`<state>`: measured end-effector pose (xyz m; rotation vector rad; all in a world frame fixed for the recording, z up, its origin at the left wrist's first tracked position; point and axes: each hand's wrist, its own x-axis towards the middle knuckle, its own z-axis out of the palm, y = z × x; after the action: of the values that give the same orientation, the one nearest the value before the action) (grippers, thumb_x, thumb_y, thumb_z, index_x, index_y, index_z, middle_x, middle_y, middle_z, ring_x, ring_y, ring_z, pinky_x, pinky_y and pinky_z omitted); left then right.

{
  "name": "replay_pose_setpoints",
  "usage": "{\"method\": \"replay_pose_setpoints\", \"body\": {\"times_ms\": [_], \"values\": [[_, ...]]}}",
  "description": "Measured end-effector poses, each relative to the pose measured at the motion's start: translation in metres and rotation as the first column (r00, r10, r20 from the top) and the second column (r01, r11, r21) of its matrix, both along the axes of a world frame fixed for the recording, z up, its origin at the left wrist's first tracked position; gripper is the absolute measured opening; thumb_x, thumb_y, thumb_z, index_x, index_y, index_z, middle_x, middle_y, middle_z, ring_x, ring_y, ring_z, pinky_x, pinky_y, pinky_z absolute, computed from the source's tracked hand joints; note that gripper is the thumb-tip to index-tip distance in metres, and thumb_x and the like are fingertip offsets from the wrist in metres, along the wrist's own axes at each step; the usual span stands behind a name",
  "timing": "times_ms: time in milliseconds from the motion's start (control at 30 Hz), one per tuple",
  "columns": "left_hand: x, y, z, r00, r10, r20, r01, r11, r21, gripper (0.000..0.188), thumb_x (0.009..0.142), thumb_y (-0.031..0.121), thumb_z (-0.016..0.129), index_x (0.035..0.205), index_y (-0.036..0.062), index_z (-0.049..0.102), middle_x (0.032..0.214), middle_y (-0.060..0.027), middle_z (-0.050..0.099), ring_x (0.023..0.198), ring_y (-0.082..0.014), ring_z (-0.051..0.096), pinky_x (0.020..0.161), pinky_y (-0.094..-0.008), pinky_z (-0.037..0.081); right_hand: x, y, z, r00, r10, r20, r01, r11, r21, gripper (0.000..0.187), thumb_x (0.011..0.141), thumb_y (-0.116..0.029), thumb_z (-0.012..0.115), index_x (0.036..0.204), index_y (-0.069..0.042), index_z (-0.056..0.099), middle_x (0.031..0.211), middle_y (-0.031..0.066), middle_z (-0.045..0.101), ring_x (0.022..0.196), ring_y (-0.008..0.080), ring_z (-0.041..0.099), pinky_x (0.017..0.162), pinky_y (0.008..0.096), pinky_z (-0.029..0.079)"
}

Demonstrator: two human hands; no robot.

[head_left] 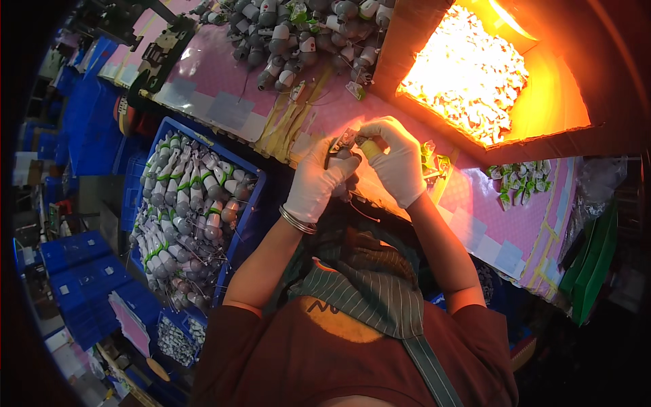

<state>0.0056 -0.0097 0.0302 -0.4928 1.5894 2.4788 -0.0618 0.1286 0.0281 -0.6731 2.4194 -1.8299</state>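
Note:
In front of my chest, over the near edge of the pink-topped table [325,125], both my hands wear white gloves. Closed fingers of my left hand [313,183] hold a small dark grey piece [347,169], mostly covered by the glove. A small patterned part [346,140] shows at its upper end, against the right fingertips. My right hand [395,163] is pinched there, with something yellowish at its fingertips; whether that is a held thing or a finger covering is unclear. A thin wire hangs below the left hand.
A blue crate [234,261] of grey-and-white pieces with green bands stands at left. Similar grey pieces [298,41] are heaped on the table's far side. A brightly lit cardboard box [536,139] of small parts stands at right. Green-and-white pieces [519,183] lie below it.

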Motion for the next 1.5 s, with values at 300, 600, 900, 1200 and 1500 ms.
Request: {"method": "replay_pose_setpoints", "body": {"times_ms": [300, 600, 900, 1200, 1500], "values": [[-0.002, -0.008, 0.002, 0.997, -0.038, 0.060, 0.044, 0.994, -0.101, 0.036, 0.085, 0.016, 0.068, 0.116, 0.0045, 0.054, 0.069, -0.0016, 0.059, 0.053, -0.0081, 0.054, 0.047, -0.0215, 0.042, -0.001, -0.006, -0.007, 0.994, -0.042, -0.096, 0.048, 0.997, 0.054, 0.012, 0.077, 0.003, 0.066, 0.087, -0.004, 0.062, 0.084, 0.0021, 0.060, 0.073, 0.0099, 0.056, 0.067, 0.0236, 0.046], [-0.003, -0.001, -0.026, 0.990, 0.029, -0.141, -0.070, 0.951, -0.300, 0.036, 0.086, 0.011, 0.066, 0.120, 0.0046, 0.052, 0.074, -0.0003, 0.059, 0.057, -0.0056, 0.054, 0.048, -0.0188, 0.042, 0.002, -0.016, -0.022, 0.984, -0.053, 0.172, 0.056, 0.998, -0.016, 0.016, 0.081, 0.001, 0.064, 0.096, -0.002, 0.058, 0.086, 0.0034, 0.062, 0.079, 0.0088, 0.058, 0.069, 0.0241, 0.048], [0.003, -0.001, -0.008, 0.999, 0.044, 0.020, -0.044, 0.999, -0.026, 0.033, 0.088, 0.014, 0.064, 0.118, 0.0058, 0.050, 0.075, -0.0017, 0.060, 0.059, -0.0087, 0.058, 0.049, -0.0213, 0.047, 0.015, -0.019, -0.017, 0.982, -0.081, 0.170, 0.099, 0.990, -0.105, 0.013, 0.080, 0.003, 0.063, 0.093, 0.000, 0.065, 0.085, 0.0045, 0.063, 0.077, 0.0111, 0.060, 0.068, 0.0251, 0.048], [0.001, -0.001, -0.011, 0.996, 0.090, -0.003, -0.090, 0.994, -0.061, 0.035, 0.087, 0.012, 0.066, 0.118, 0.0075, 0.051, 0.076, -0.0005, 0.059, 0.060, -0.0072, 0.058, 0.047, -0.0196, 0.044, 0.016, -0.013, -0.024, 0.937, -0.031, -0.348, 0.064, 0.994, 0.084, 0.025, 0.077, 0.005, 0.059, 0.099, -0.004, 0.067, 0.086, 0.0111, 0.064, 0.079, 0.0255, 0.061, 0.071, 0.0317, 0.048], [0.004, -0.006, -0.013, 0.995, 0.085, -0.048, -0.090, 0.992, -0.091, 0.034, 0.086, 0.013, 0.067, 0.116, 0.0079, 0.052, 0.076, -0.0001, 0.060, 0.059, -0.0065, 0.056, 0.046, -0.0198, 0.043, 0.017, -0.007, -0.015, 0.955, 0.132, -0.264, -0.065, 0.966, 0.251, 0.034, 0.077, 0.005, 0.058, 0.109, -0.006, 0.064, 0.090, 0.0128, 0.062, 0.078, 0.0271, 0.059, 0.070, 0.0353, 0.047]]}}
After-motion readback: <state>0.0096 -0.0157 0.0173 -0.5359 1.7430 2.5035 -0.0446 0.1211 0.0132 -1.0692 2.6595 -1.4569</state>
